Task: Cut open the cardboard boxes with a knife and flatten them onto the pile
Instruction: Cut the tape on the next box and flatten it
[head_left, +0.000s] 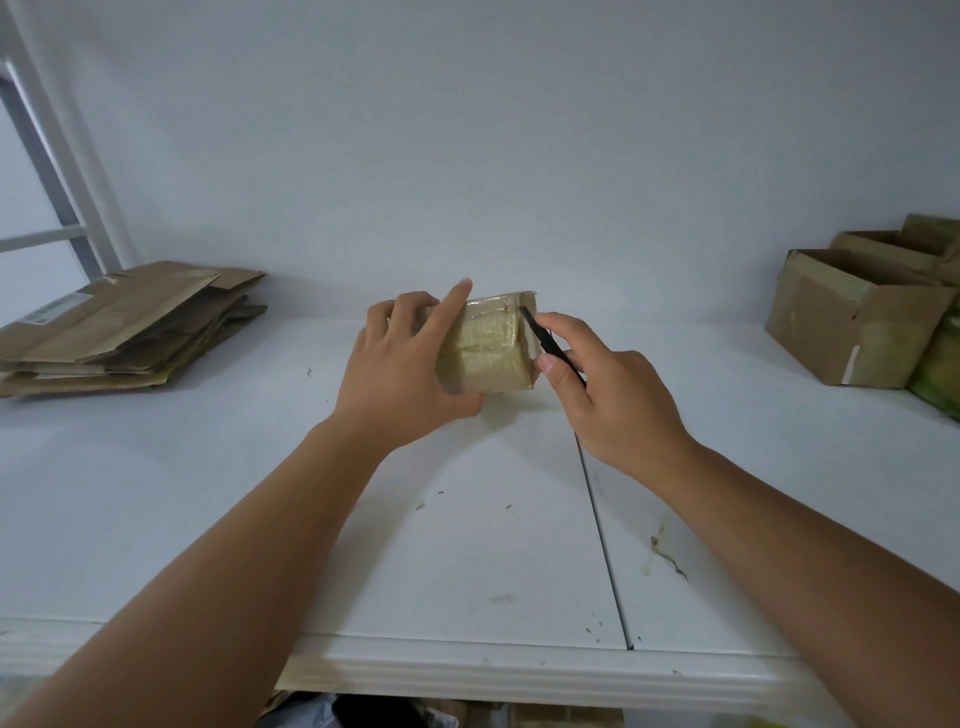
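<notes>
A small cardboard box (491, 345) wrapped in shiny clear tape sits at the middle of the white table (467, 545). My left hand (402, 366) grips its left side, with the fingers over the top. My right hand (610, 392) holds a black knife (545, 340) whose tip touches the box's upper right edge. A pile of flattened cardboard (124, 325) lies at the far left of the table.
Several open cardboard boxes (857, 317) stand at the right end against the white wall. A white metal frame (57, 171) rises behind the pile. A seam runs down the tabletop right of centre. More items show below the table's front edge.
</notes>
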